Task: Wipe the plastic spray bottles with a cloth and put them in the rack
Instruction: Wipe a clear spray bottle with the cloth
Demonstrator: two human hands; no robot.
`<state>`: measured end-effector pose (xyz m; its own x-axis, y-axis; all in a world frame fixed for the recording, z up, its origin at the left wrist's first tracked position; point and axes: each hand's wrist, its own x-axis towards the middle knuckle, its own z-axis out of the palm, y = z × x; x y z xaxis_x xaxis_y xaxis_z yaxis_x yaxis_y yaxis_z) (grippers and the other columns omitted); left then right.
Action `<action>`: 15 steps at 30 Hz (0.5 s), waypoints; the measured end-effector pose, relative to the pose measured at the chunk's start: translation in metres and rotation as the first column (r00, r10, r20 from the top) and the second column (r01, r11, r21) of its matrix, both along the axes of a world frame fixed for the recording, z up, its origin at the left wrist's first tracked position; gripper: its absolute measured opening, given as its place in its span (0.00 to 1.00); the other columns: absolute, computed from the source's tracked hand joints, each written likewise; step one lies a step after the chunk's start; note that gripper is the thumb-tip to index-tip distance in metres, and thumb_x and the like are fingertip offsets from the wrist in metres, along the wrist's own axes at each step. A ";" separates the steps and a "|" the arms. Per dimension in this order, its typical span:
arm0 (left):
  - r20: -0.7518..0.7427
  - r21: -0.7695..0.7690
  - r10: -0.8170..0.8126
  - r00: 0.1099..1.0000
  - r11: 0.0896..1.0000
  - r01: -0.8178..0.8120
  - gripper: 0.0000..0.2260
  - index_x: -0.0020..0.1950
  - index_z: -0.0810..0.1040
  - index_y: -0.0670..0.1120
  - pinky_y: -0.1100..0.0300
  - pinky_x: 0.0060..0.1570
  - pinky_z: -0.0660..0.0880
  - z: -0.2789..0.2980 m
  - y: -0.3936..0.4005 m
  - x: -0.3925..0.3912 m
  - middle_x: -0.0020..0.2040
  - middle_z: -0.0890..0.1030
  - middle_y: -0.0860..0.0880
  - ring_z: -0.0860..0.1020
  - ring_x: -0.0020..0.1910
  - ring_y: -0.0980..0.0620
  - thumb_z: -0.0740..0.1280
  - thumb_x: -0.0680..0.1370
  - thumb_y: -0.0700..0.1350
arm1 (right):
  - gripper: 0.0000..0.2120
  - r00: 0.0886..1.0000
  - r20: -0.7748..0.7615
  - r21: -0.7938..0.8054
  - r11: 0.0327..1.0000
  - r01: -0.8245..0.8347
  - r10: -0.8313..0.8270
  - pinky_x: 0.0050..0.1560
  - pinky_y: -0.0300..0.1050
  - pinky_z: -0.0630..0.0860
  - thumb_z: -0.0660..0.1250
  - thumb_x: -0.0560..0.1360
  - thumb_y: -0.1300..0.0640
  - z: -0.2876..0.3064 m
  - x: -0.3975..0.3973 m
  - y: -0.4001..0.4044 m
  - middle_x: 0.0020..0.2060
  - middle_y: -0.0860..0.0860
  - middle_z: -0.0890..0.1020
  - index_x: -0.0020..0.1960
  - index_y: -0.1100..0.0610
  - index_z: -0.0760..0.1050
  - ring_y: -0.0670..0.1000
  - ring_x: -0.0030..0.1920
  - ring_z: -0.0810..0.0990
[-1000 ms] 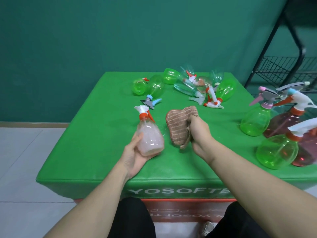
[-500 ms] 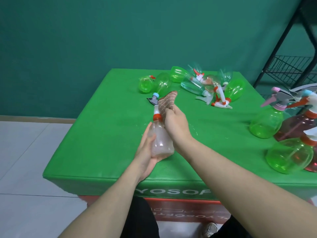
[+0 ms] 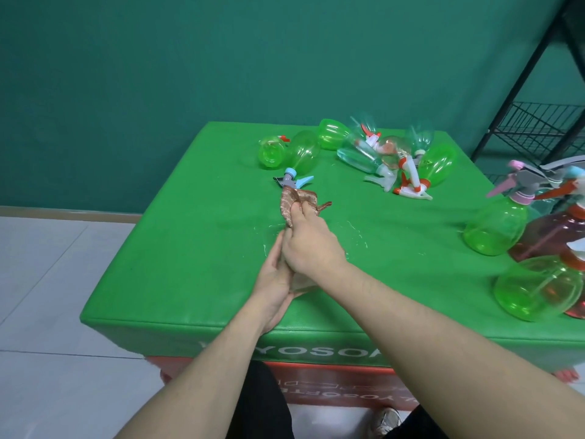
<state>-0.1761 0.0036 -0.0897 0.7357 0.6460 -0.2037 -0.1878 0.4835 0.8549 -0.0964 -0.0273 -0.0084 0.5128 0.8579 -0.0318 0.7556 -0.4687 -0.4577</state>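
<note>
From the head camera, the person's left hand (image 3: 274,280) cups the base of a clear, pale pink plastic spray bottle (image 3: 301,282), fingers curled round its lower body over the near middle of the green padded table (image 3: 190,248). Only a small patch of the bottle shows between the two hands; the rest is hidden. The right hand (image 3: 308,245) lies over the bottle's upper part and grips a brown striped cloth (image 3: 294,204), which is bunched round the bottle's top and sticks out past the fingertips toward the far side of the table. The two hands touch each other, closed together round bottle and cloth.

Just beyond the cloth lies a green transparent spray bottle with a blue and grey trigger (image 3: 302,156), on its side, its nozzle close to the cloth. Beside it to the left lies another green bottle (image 3: 271,152). Farther right, a heap of green and clear spray bottles with white and orange triggers (image 3: 399,160) lies tangled at the far edge. At the right edge of the table a group of upright bottles stands: a green one with a pink collar (image 3: 495,229), a reddish one (image 3: 544,239), and a green one nearest (image 3: 538,291). A black wire rack (image 3: 538,122) stands beyond the table's right corner, against the dark green wall (image 3: 158,74).
</note>
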 end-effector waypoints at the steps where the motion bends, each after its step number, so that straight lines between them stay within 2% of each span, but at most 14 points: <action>1: 0.002 -0.006 -0.006 1.000 1.000 0.006 0.31 0.79 0.64 0.57 0.44 0.58 0.80 0.001 0.000 -0.001 0.67 0.81 0.49 0.82 0.61 0.44 0.69 0.77 0.45 | 0.28 1.000 0.003 -0.010 1.000 -0.005 0.005 0.75 0.58 0.63 0.52 0.84 0.53 0.000 0.001 -0.001 0.80 0.55 0.56 0.82 0.57 0.52 0.59 0.77 0.61; 3: 0.000 -0.016 -0.023 1.000 1.000 0.023 0.35 0.81 0.61 0.56 0.39 0.65 0.76 0.002 0.001 -0.001 0.70 0.78 0.50 0.81 0.64 0.44 0.70 0.76 0.46 | 0.26 1.000 0.028 -0.032 0.999 -0.011 0.012 0.71 0.60 0.69 0.52 0.84 0.52 0.001 0.005 -0.004 0.76 0.55 0.59 0.80 0.57 0.57 0.60 0.71 0.67; 4: 0.005 -0.022 -0.030 1.000 0.999 0.030 0.35 0.81 0.60 0.56 0.40 0.64 0.77 0.002 0.001 -0.001 0.72 0.77 0.50 0.80 0.65 0.44 0.70 0.77 0.45 | 0.24 0.999 0.046 -0.045 0.999 -0.017 0.019 0.68 0.60 0.71 0.53 0.83 0.52 0.003 0.007 -0.005 0.74 0.55 0.61 0.78 0.57 0.61 0.60 0.68 0.70; 7: 0.022 -0.034 -0.029 0.999 0.999 0.030 0.33 0.81 0.60 0.57 0.49 0.52 0.82 0.002 0.001 -0.002 0.74 0.75 0.52 0.81 0.64 0.46 0.69 0.79 0.44 | 0.19 0.992 0.113 -0.036 0.998 -0.049 0.053 0.61 0.58 0.75 0.55 0.83 0.54 0.006 0.015 -0.007 0.71 0.54 0.63 0.71 0.59 0.67 0.62 0.62 0.75; 9: 0.034 -0.035 -0.023 0.999 0.999 0.024 0.36 0.81 0.61 0.56 0.52 0.49 0.83 0.005 -0.001 -0.003 0.70 0.78 0.56 0.82 0.62 0.48 0.71 0.75 0.45 | 0.20 0.984 0.150 0.000 0.996 -0.092 0.091 0.63 0.58 0.73 0.55 0.82 0.55 0.003 0.019 -0.011 0.73 0.53 0.63 0.72 0.60 0.68 0.62 0.63 0.75; 12: 0.054 -0.019 -0.019 0.998 1.000 0.020 0.37 0.80 0.61 0.56 0.52 0.46 0.83 0.010 -0.003 -0.002 0.60 0.83 0.61 0.83 0.59 0.50 0.72 0.73 0.46 | 0.22 0.980 0.162 0.055 0.990 -0.126 0.116 0.68 0.58 0.70 0.56 0.82 0.55 -0.004 0.023 -0.016 0.76 0.51 0.65 0.75 0.58 0.67 0.58 0.69 0.70; 15: 0.037 -0.046 -0.021 0.999 0.999 0.023 0.33 0.80 0.61 0.56 0.49 0.49 0.83 0.007 -0.002 -0.003 0.64 0.82 0.58 0.83 0.59 0.48 0.69 0.78 0.44 | 0.21 0.983 0.118 0.096 0.983 -0.154 0.142 0.72 0.58 0.67 0.56 0.82 0.55 -0.008 0.025 -0.017 0.75 0.50 0.69 0.73 0.56 0.71 0.53 0.73 0.68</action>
<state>-0.1787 0.0020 -0.0827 0.7572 0.6198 -0.2064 -0.2070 0.5273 0.8241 -0.0711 -0.0438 -0.0169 0.3751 0.9202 0.1120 0.8617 -0.3016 -0.4080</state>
